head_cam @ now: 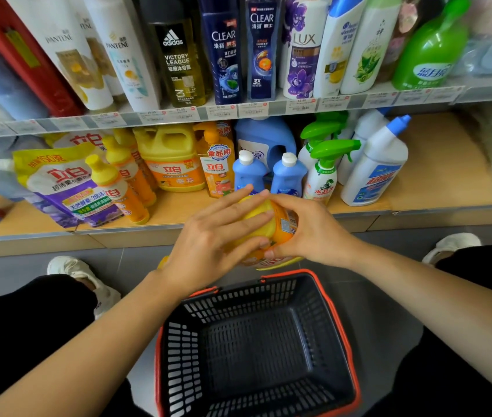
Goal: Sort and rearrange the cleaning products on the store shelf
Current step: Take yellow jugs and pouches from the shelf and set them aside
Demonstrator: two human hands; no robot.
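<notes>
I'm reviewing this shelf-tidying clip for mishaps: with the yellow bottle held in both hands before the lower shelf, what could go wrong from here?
1. The yellow bottle is held tilted in the air. The right hand grips it, but the left hand only lays fingers across it, so it might slip towards the basket below.
2. The small blue bottles and the spray bottle stand close together just behind it; pushing it in carelessly could topple them.
</notes>
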